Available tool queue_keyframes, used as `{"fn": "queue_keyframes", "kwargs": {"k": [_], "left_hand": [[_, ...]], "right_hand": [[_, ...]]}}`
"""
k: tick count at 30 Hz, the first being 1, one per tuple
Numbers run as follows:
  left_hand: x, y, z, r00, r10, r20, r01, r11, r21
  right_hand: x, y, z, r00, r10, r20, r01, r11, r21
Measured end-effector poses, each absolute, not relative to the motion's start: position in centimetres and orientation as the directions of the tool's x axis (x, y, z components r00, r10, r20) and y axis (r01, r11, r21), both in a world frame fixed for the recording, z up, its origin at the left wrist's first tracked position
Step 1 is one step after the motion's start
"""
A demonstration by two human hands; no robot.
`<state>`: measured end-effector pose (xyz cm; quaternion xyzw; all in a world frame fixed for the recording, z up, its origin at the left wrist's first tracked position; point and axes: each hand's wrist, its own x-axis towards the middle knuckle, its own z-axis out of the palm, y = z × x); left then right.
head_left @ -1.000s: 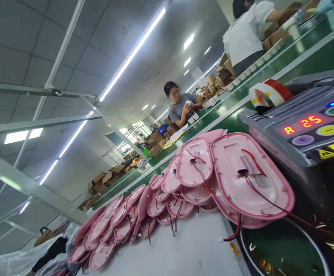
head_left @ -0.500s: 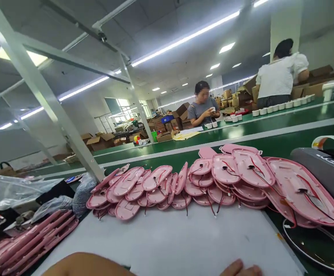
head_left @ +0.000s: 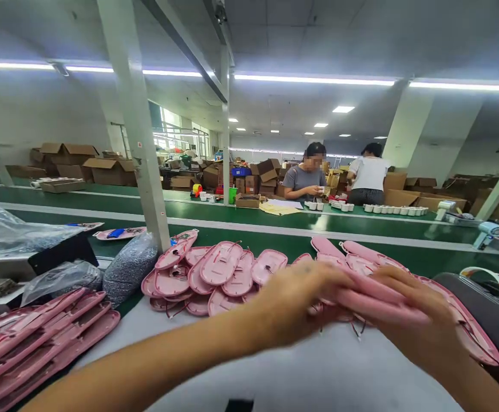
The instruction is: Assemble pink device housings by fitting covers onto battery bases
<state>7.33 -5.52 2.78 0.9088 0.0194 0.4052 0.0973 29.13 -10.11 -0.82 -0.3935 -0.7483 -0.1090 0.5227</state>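
Note:
Two pink plastic shells (head_left: 378, 297), stacked and blurred by motion, are held between both hands above the white work surface (head_left: 284, 372). My left hand (head_left: 294, 297) grips their left end. On the right end, my right hand (head_left: 421, 297) has its fingers wrapped over the shells. Behind the hands lies a long heap of pink shells (head_left: 221, 263), several with open sides up and thin wires showing. My hands hide part of this heap. At the lower left, more pink shells (head_left: 47, 337) are stacked leaning on one another.
A metal post (head_left: 140, 143) rises behind a plastic bag of grey material (head_left: 131, 269). A dark grey case (head_left: 481, 309) is at the right, with a roll of tape (head_left: 487, 280) by it. Two people work across the green bench (head_left: 249, 220), near white parts (head_left: 393, 210).
The head view has levelled and turned. Both hands have risen into view over the work surface, now holding pink shells; before, only a forearm and some fingertips showed at the bottom edge.

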Motion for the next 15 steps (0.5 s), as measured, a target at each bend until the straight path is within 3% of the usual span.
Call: {"fn": "queue_keyframes", "kwargs": {"k": [2,6,9,15], "left_hand": [[4.8,-1.5,3.9,0.669,0.178,0.722,0.142,-0.984,0.111],[0.5,4.8,4.2,0.797,0.306,0.521,0.437,-0.887,-0.148],[-1.2,7.0,2.4,0.849,0.313,0.426,0.437,-0.869,-0.232],[-1.6,7.7,-0.3,0.912,0.380,0.152,0.406,-0.887,-0.218]], "right_hand": [[27.8,-6.2,0.4,-0.283,0.521,0.805,0.701,0.686,-0.197],[27.2,1.7,0.4,-0.472,0.572,0.671,0.682,0.719,-0.133],[27.7,4.2,-2.0,-0.464,0.572,0.676,0.695,0.709,-0.123],[28.9,3.6,-6.7,-0.535,0.740,0.407,0.738,0.644,-0.201]]}}
